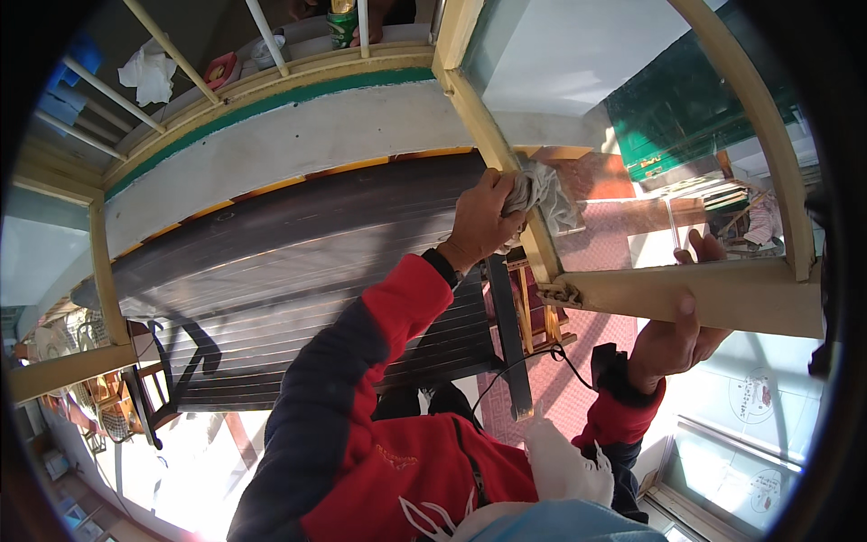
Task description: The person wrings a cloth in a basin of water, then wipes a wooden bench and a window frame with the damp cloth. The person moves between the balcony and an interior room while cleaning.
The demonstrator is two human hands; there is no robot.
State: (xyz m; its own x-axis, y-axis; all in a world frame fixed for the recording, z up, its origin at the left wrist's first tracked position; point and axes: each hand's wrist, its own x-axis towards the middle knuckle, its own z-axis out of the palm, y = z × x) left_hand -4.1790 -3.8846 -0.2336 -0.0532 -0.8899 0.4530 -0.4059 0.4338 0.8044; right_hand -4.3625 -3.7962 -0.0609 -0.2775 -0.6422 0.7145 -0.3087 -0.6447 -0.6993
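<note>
My left hand (pixel 482 215) grips a crumpled grey cloth (pixel 532 193) and presses it against the cream-painted stile (pixel 542 247) of an open casement window. Part of the cloth spreads over the glass beside it. On the right, my right hand (pixel 677 344) holds the bottom rail (pixel 691 298) of the same sash, its thumb lying on the rail's face. Fingertips also show above the rail, in or through the pane; I cannot tell which. Worn, dark patches mark the rail's left corner.
Below the sill stands a dark slatted wooden bench (pixel 325 271) with a black armrest (pixel 508 339). White bars (pixel 267 37) cross the window opening; behind them are a green can (pixel 342 28) and a red container (pixel 222 70). A black cable (pixel 511 369) hangs near my right wrist.
</note>
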